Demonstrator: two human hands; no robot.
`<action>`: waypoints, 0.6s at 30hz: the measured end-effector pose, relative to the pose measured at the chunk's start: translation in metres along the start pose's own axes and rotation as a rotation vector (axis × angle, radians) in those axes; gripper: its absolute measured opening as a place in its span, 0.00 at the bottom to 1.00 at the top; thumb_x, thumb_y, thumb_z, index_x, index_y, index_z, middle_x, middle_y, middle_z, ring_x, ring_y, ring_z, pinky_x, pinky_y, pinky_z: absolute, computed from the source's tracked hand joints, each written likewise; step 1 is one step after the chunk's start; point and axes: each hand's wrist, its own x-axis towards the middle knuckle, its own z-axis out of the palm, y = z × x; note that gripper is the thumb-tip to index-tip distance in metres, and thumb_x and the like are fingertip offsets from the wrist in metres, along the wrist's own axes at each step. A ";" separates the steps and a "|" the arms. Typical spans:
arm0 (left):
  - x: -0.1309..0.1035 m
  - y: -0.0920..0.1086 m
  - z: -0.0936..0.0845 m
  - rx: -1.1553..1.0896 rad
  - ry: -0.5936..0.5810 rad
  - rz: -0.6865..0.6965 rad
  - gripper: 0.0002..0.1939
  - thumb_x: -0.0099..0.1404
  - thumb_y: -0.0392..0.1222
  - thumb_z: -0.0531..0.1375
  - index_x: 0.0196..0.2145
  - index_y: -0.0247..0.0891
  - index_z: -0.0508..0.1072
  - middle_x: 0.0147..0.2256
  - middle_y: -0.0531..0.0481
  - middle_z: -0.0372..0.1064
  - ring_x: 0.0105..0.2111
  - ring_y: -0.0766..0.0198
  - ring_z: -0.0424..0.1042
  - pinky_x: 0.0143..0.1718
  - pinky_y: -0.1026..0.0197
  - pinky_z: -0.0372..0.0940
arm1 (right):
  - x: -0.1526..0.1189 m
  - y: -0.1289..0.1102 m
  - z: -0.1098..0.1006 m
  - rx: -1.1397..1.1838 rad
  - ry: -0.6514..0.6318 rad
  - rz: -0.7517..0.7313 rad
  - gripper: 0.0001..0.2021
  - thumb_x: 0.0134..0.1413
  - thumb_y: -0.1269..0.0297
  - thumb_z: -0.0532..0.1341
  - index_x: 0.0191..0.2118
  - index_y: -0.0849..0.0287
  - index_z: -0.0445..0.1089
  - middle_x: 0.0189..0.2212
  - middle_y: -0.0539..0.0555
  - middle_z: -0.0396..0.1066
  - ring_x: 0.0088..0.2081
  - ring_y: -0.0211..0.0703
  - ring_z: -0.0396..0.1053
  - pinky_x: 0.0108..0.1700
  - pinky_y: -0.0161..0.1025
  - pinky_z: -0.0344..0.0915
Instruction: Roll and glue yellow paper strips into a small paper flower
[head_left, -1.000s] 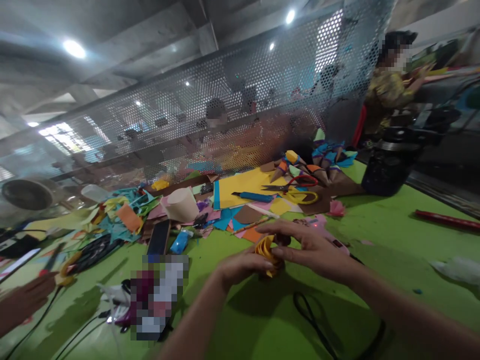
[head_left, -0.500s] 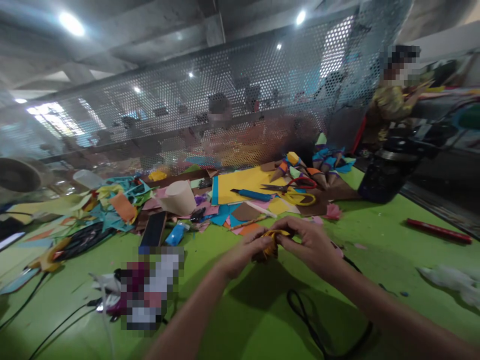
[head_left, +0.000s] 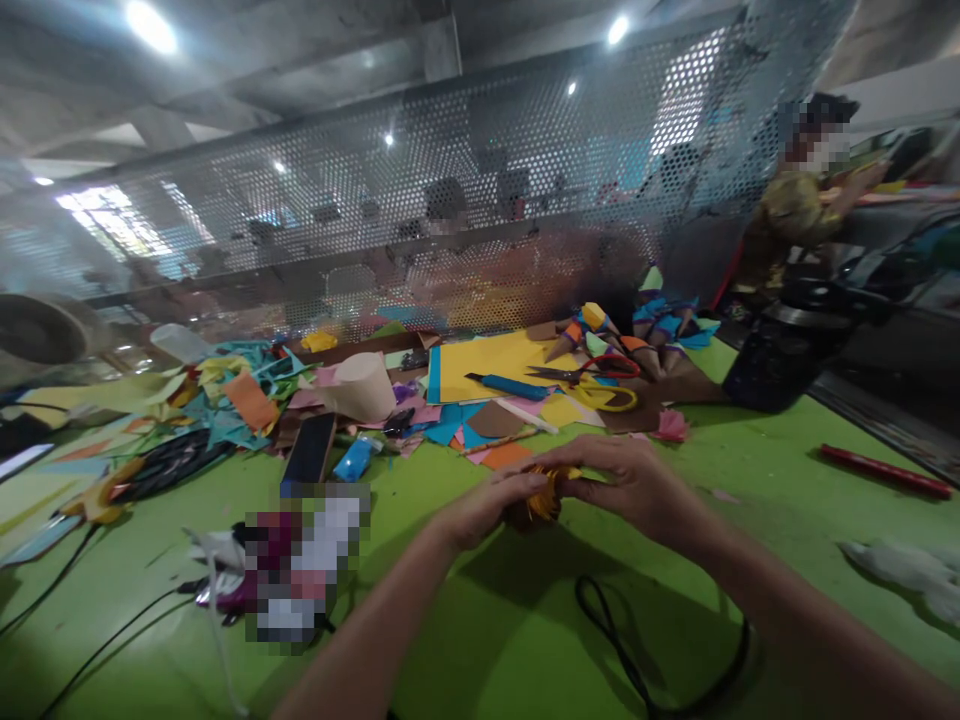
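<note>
Between my two hands, above the green table [head_left: 442, 650], is a small fringed orange-yellow paper piece [head_left: 546, 498] with a dark brown part beneath it. My left hand [head_left: 491, 505] is closed on its left side, thumb lying across the strips. With thumb and fingers, my right hand [head_left: 622, 485] pinches the right edge of the paper. The lower part of the piece is partly hidden by my fingers. Just beyond my hands lie coloured paper scraps, a blue utility knife [head_left: 510, 387], yellow-handled scissors [head_left: 604, 393] and red-handled scissors [head_left: 592, 368].
A dark phone [head_left: 309, 452], a tape roll [head_left: 364, 387] and a yellow glue gun [head_left: 112, 492] lie leftward. A black tumbler [head_left: 780, 350] and a red pen [head_left: 885, 472] stand and lie rightward. A black cord loop [head_left: 600, 610] is near my right forearm. Another person [head_left: 802, 210] sits beyond.
My right fingers have shifted slightly at the paper's right edge, and more of the orange fringe shows. The view has turned a little to the left. Both hands keep hold of the piece.
</note>
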 end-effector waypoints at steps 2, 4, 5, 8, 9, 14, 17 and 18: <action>0.000 0.001 0.001 0.011 -0.016 0.010 0.26 0.57 0.56 0.66 0.49 0.40 0.76 0.40 0.47 0.72 0.43 0.58 0.68 0.46 0.59 0.60 | 0.000 0.001 -0.001 -0.014 0.000 0.005 0.12 0.57 0.70 0.66 0.47 0.52 0.77 0.42 0.51 0.80 0.43 0.44 0.77 0.45 0.39 0.70; 0.000 0.000 0.000 0.034 -0.014 0.013 0.28 0.58 0.56 0.65 0.53 0.41 0.74 0.44 0.47 0.72 0.45 0.57 0.67 0.48 0.58 0.60 | 0.000 0.003 -0.002 -0.021 -0.001 0.011 0.12 0.58 0.69 0.65 0.47 0.51 0.77 0.41 0.51 0.80 0.42 0.44 0.77 0.43 0.38 0.70; 0.000 -0.001 -0.001 0.048 -0.009 0.010 0.28 0.59 0.56 0.64 0.53 0.41 0.73 0.44 0.46 0.71 0.45 0.57 0.67 0.47 0.58 0.61 | 0.000 0.004 -0.002 -0.023 -0.002 0.013 0.11 0.58 0.68 0.65 0.46 0.51 0.77 0.40 0.51 0.80 0.41 0.44 0.77 0.43 0.38 0.70; 0.001 -0.007 -0.003 0.088 0.012 0.011 0.27 0.63 0.58 0.61 0.54 0.40 0.72 0.42 0.46 0.70 0.44 0.56 0.68 0.45 0.57 0.62 | 0.000 0.006 -0.001 -0.018 0.017 0.011 0.10 0.59 0.66 0.65 0.46 0.51 0.77 0.39 0.51 0.80 0.40 0.45 0.77 0.41 0.39 0.71; 0.001 -0.009 -0.004 0.100 0.017 0.018 0.27 0.64 0.59 0.60 0.54 0.40 0.72 0.41 0.46 0.70 0.43 0.56 0.68 0.45 0.57 0.63 | 0.000 0.007 0.000 -0.014 0.028 0.008 0.09 0.58 0.66 0.65 0.45 0.51 0.77 0.39 0.51 0.80 0.39 0.45 0.77 0.41 0.39 0.71; 0.004 -0.012 -0.002 0.096 0.033 0.084 0.28 0.66 0.59 0.58 0.56 0.40 0.71 0.47 0.45 0.71 0.50 0.56 0.68 0.56 0.55 0.60 | 0.001 0.002 0.000 -0.003 0.038 0.005 0.11 0.59 0.66 0.63 0.47 0.51 0.77 0.41 0.51 0.80 0.42 0.46 0.77 0.45 0.42 0.71; 0.004 -0.011 0.000 0.061 0.094 0.063 0.28 0.65 0.60 0.58 0.57 0.40 0.70 0.52 0.44 0.70 0.54 0.54 0.66 0.60 0.53 0.57 | 0.000 -0.003 -0.003 -0.015 -0.006 0.023 0.15 0.60 0.66 0.61 0.52 0.51 0.73 0.46 0.53 0.78 0.47 0.48 0.74 0.49 0.44 0.69; 0.003 -0.010 0.000 0.064 0.119 0.053 0.29 0.65 0.60 0.58 0.56 0.40 0.70 0.52 0.44 0.70 0.54 0.54 0.66 0.59 0.53 0.58 | 0.000 -0.005 -0.003 -0.022 -0.021 0.035 0.16 0.60 0.65 0.62 0.54 0.51 0.72 0.49 0.54 0.77 0.49 0.49 0.73 0.50 0.45 0.68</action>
